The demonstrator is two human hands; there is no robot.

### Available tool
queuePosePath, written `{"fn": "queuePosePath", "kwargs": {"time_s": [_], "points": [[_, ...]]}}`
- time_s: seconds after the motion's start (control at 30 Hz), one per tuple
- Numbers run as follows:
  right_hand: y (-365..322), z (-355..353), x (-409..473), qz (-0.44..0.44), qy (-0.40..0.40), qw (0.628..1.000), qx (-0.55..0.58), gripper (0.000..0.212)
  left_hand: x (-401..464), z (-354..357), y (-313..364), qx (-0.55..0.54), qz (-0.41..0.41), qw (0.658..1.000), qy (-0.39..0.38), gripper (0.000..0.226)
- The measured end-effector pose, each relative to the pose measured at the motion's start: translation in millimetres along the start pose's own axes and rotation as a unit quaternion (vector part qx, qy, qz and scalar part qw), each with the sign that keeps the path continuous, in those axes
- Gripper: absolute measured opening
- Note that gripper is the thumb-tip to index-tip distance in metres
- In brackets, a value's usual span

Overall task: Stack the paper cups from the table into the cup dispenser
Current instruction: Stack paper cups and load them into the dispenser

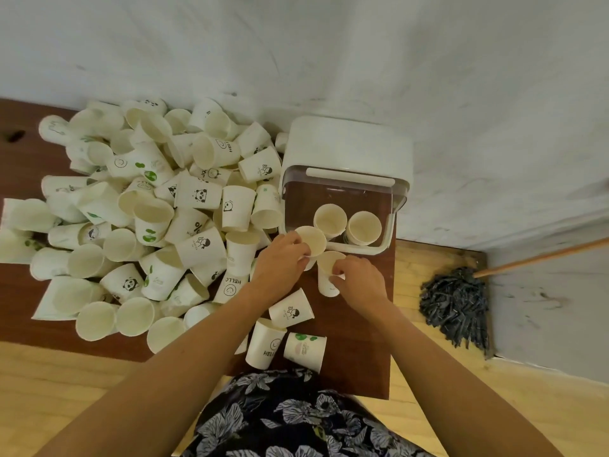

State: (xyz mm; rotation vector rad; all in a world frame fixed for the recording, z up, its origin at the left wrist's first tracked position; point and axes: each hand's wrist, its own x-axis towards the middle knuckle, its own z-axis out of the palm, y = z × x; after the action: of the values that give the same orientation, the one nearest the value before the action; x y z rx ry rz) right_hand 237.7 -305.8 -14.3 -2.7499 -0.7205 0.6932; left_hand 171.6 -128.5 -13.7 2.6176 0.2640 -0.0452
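A white cup dispenser (349,150) with a clear front stands at the table's far right, against the wall. Two cup stacks (330,218) (364,227) sit mouth-up inside it. My left hand (280,255) grips a white paper cup (313,240) just in front of the dispenser. My right hand (359,280) holds another upright cup (328,275) beside it by the rim. A big heap of printed paper cups (148,209) covers the left and middle of the brown table (356,341).
Three loose cups (291,311) (265,343) (304,347) lie near the table's front edge. A grey mop (456,305) with a wooden handle rests on the floor to the right. The white wall (329,61) runs behind the table.
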Motion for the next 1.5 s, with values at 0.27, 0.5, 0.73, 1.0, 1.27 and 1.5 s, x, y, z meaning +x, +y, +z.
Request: {"fn": "queuePosePath", "kwargs": {"time_s": [0.27,0.5,0.73,1.0,1.27,1.5], "points": [[-3,-54,-19,0.022,0.125,0.985,0.114,0.015,18,-47,36,-0.056,0.016,0.995,0.083,0.016],[8,-80,-23,0.037,0.245,0.956,0.157,0.012,36,-47,47,-0.049,0.020,0.996,0.066,0.019],[22,-60,-10,0.062,0.247,0.957,0.137,0.010,54,-24,47,-0.021,0.007,0.999,0.030,0.020],[39,-40,14,0.071,0.199,0.972,0.101,0.013,69,-6,41,0.005,-0.027,0.999,-0.016,0.020],[47,-35,19,0.062,0.146,0.980,0.116,0.023,65,-1,39,-0.001,-0.042,0.999,-0.025,0.026],[29,-16,-7,-0.008,0.065,0.989,0.130,0.010,17,-5,35,-0.022,-0.021,0.999,-0.044,0.014]]}}
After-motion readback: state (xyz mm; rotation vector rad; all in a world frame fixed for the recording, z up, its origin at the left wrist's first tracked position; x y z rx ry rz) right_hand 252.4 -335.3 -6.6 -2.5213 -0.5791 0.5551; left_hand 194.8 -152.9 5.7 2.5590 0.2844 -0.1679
